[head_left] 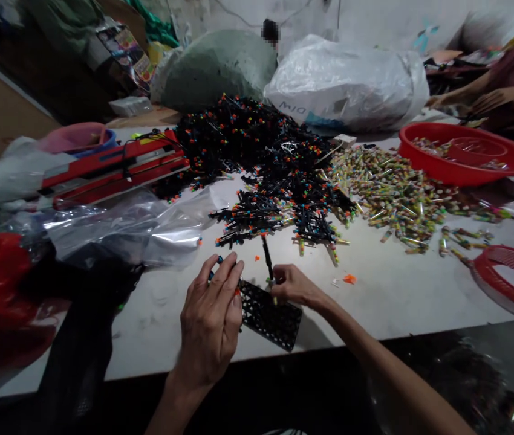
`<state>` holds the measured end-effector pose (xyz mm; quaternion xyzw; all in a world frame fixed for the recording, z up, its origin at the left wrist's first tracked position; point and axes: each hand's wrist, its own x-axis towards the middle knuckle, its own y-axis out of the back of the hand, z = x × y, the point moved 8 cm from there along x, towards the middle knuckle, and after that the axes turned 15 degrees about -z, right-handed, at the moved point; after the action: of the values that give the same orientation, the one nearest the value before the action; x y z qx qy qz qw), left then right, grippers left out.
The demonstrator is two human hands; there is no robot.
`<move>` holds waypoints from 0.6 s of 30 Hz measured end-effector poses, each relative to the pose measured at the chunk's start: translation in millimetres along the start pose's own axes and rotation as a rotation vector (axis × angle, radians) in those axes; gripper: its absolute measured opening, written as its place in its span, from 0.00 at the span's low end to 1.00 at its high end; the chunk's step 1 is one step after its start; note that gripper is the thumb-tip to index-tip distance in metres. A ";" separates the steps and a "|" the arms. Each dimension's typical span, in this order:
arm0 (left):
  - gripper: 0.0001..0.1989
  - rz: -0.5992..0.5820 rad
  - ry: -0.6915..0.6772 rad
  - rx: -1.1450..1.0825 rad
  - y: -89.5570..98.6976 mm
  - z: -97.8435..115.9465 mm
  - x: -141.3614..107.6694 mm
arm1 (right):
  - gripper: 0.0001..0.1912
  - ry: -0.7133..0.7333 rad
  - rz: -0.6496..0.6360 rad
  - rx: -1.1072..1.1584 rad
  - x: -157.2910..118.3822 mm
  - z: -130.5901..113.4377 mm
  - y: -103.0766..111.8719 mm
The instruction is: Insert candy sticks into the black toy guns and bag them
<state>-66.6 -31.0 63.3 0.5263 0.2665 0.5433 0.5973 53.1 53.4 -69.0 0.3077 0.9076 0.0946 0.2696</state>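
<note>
My left hand [214,302] is curled over small black pieces whose blue and orange tips show beside its fingers. Its palm side is hidden. Pinched in my right hand [296,284] is a thin black stick [266,257] standing almost upright, with a small yellowish end showing below the fingers. Under it, between the two hands, a black perforated tray [273,317] lies slanted near the table's front edge. Just beyond my hands lie loose black sticks [252,214] with orange and blue tips, some with clear yellowish tubes.
A large heap of black pieces [239,133] fills the back. Yellowish tubes [388,193] are piled to the right, by a red basin [465,175] and red basket [511,281]. Clear plastic bags [148,226] and a red device [116,172] lie left. Another person's hands [497,99] work at far right.
</note>
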 end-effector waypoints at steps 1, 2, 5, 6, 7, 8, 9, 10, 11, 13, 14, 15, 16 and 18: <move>0.23 0.001 0.004 -0.004 0.1 -0.2 0.5 | 0.06 0.040 -0.025 0.182 -2.3 1.1 -15.9; 0.23 0.002 0.008 -0.007 0.2 -0.3 1.2 | 0.06 0.078 -0.028 0.307 -4.3 0.8 -28.5; 0.22 -0.011 0.024 -0.013 -0.6 0.0 2.6 | 0.05 0.144 0.017 0.360 -9.7 -3.9 -46.1; 0.23 -0.016 0.029 -0.014 -0.9 0.4 2.4 | 0.05 0.154 0.027 0.282 -11.8 -7.3 -47.1; 0.23 -0.017 0.033 -0.014 -1.0 0.9 1.9 | 0.05 0.163 0.033 0.173 -14.2 -11.7 -46.9; 0.23 -0.017 0.037 -0.015 -1.2 1.4 1.2 | 0.04 0.169 0.038 0.050 -16.7 -16.4 -46.3; 0.23 -0.020 0.041 -0.016 -1.5 1.9 0.5 | 0.02 0.171 0.041 -0.071 -19.1 -21.3 -46.6; 0.23 -0.019 0.042 -0.017 -1.7 2.4 -0.1 | 0.01 0.174 0.040 -0.182 -21.1 -26.3 -48.6; 0.23 -0.020 0.042 -0.017 -1.9 2.8 -0.5 | 0.01 0.174 0.031 -0.283 -22.4 -31.1 -52.8; 0.23 -0.020 0.029 -0.015 -2.1 3.7 -0.3 | 0.05 0.149 0.013 -0.462 -23.0 -39.3 -65.1; 0.23 -0.016 0.013 -0.011 -1.7 4.4 0.0 | 0.06 0.120 0.003 -0.532 -22.4 -41.9 -70.9; 0.24 -0.011 -0.003 -0.005 -1.2 4.7 0.4 | 0.07 0.095 -0.004 -0.581 -21.8 -43.9 -74.2; 0.26 -0.010 -0.017 0.000 -0.8 4.5 1.0 | 0.07 0.083 -0.021 -0.594 -21.4 -45.2 -74.6; 0.28 -0.017 -0.026 0.005 -0.3 2.3 2.1 | 0.05 0.103 -0.081 -0.516 -22.6 -44.2 -61.8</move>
<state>-63.9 -29.8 64.3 0.5327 0.2647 0.5304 0.6041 12.6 -9.6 -43.1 0.1868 0.8775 0.3277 0.2961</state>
